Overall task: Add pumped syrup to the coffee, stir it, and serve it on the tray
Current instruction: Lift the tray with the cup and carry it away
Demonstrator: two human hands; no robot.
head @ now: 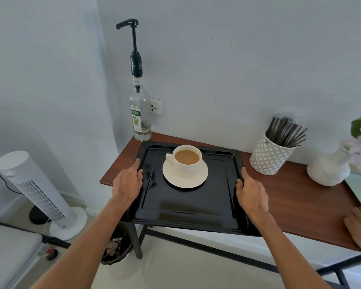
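Head view: the left hand (127,182) and right hand (251,191) clasp opposite rims of the rigid black tray (188,215). The full coffee cup (187,160) sits loose on its saucer (185,181), likely prone to slide and spill; the tray should be kept level.

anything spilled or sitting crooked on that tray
No spill shows. The white cup of milky coffee sits upright on its white saucer, though toward the black metal tray's far end. The tray's near edge overhangs the brown wooden table.

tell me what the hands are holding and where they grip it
Both hold the black tray: the left hand on its left rim, the right hand on its right rim.
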